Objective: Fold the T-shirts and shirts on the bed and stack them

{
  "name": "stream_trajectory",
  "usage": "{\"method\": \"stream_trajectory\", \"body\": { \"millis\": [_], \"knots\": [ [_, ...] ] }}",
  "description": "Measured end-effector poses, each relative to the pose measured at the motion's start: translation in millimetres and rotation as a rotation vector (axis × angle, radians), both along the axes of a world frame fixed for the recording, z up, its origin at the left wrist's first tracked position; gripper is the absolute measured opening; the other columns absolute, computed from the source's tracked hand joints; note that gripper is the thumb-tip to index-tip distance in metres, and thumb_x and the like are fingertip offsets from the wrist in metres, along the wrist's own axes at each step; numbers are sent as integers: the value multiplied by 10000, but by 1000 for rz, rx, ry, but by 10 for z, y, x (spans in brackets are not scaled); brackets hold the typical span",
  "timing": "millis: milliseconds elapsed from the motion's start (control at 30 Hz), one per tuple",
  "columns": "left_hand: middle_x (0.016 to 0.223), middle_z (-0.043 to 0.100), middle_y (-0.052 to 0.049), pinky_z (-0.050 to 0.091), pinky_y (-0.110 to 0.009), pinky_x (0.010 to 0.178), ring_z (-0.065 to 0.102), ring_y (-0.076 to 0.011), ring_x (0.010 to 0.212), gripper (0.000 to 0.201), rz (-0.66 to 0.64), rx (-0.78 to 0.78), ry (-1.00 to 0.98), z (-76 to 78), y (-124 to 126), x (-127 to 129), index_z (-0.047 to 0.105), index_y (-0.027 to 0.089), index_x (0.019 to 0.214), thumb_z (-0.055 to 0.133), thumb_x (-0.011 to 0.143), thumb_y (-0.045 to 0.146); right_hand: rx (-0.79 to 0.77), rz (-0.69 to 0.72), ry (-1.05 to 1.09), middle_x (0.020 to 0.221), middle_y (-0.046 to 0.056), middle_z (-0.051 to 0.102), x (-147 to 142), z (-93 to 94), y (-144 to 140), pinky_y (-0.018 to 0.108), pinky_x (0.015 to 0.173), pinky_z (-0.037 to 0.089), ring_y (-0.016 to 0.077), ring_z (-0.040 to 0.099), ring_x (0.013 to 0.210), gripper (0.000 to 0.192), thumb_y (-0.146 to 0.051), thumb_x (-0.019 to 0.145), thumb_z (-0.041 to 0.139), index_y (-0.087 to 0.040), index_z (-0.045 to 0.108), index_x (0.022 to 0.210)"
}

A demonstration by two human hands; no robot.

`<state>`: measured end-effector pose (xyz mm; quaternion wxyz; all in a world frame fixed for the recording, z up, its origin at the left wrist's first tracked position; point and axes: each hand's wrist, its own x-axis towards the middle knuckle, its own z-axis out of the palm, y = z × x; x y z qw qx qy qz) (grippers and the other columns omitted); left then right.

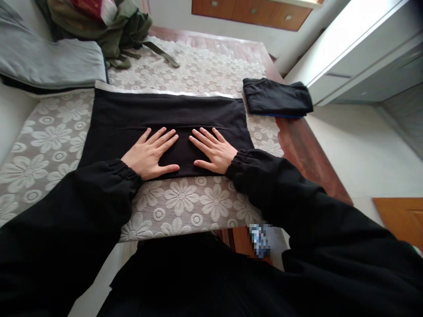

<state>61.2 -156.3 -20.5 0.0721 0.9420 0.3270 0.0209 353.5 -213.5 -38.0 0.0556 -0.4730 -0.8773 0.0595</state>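
Observation:
A black garment (165,114) lies folded into a wide rectangle on the flowered lace tablecloth (185,202). A pale band runs along its far edge. My left hand (152,154) rests flat on the garment's near half, fingers spread. Beside it, my right hand (213,152) also lies flat with fingers apart, palm down on the cloth. Neither hand grips anything. Black sleeves cover both my arms.
A small folded black garment (277,97) sits at the table's right side. A grey folded cloth (49,59) and a heap of olive green clothing (109,26) lie at the far left. The wooden table edge (310,154) runs along the right, with white furniture (357,48) beyond.

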Motion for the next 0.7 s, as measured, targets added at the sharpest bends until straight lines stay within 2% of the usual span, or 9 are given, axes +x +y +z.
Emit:
{"method": "stream_trajectory", "body": {
  "millis": [133, 267, 333, 400, 467, 500, 567, 633, 700],
  "knots": [
    [1759, 249, -45, 47, -544, 1345, 181, -354, 1639, 971, 81, -3, -6, 20, -39, -194, 272, 243, 1711, 570, 918, 719, -21, -71, -44, 1782, 91, 126, 277, 76, -136, 637, 1314, 26, 372, 104, 1646, 859, -707, 1048, 410, -209, 232, 1725],
    [1760, 246, -37, 38, -556, 1344, 190, -356, 1636, 926, 154, 13, -26, 30, -96, -420, 275, 260, 1711, 541, 932, 684, -30, -111, -60, 1786, 72, 124, 520, 52, -260, 593, 1327, 60, 360, 75, 1651, 839, -686, 1056, 405, -215, 224, 1726],
    [1759, 249, -40, 34, -566, 1342, 184, -354, 1637, 901, 188, 25, -40, 33, -119, -522, 291, 254, 1706, 501, 944, 687, -46, -117, -53, 1785, 79, 135, 623, 55, -297, 584, 1328, 86, 361, 92, 1649, 826, -657, 1057, 432, -211, 233, 1723],
    [1757, 258, -43, 51, -578, 1338, 180, -360, 1636, 888, 224, 29, -45, 39, -135, -590, 303, 254, 1702, 484, 948, 688, -55, -113, -23, 1766, 114, 217, 669, 134, -318, 616, 1308, 135, 387, 165, 1632, 788, -624, 1050, 487, -198, 323, 1692],
    [1754, 271, -40, 67, -584, 1336, 183, -369, 1633, 882, 251, 24, -40, 47, -144, -618, 312, 262, 1699, 491, 945, 684, -51, -52, 54, 1650, 157, 449, 618, 332, -341, 631, 1257, 245, 405, 357, 1549, 635, -593, 1046, 542, -192, 558, 1539],
    [1753, 276, -38, 69, -582, 1337, 185, -370, 1632, 880, 258, 20, -37, 50, -146, -621, 318, 264, 1696, 494, 944, 684, -58, 12, 118, 1519, 164, 585, 547, 477, -362, 596, 1207, 335, 382, 493, 1446, 529, -575, 1052, 559, -190, 669, 1397],
    [1752, 281, -34, 65, -569, 1340, 185, -363, 1633, 875, 260, 15, -38, 53, -148, -617, 330, 264, 1692, 482, 946, 693, -120, 210, 288, 1147, 114, 734, 324, 831, -434, 426, 1011, 492, 253, 680, 1092, 397, -538, 1075, 573, -185, 755, 1081],
    [1753, 277, -30, 57, -550, 1345, 181, -351, 1636, 874, 262, 11, -44, 50, -146, -612, 334, 265, 1691, 457, 950, 712, -263, 421, 471, 910, 56, 703, 33, 1213, -544, 290, 809, 497, 148, 660, 831, 391, -521, 1079, 599, -175, 721, 942],
    [1753, 278, -32, 55, -538, 1347, 186, -343, 1636, 881, 266, 12, -47, 47, -144, -613, 337, 264, 1689, 438, 950, 734, -286, 563, 560, 712, -1, 602, -260, 1559, -673, 268, 697, 455, 115, 584, 666, 464, -566, 1027, 667, -199, 634, 744]
  ]
}}
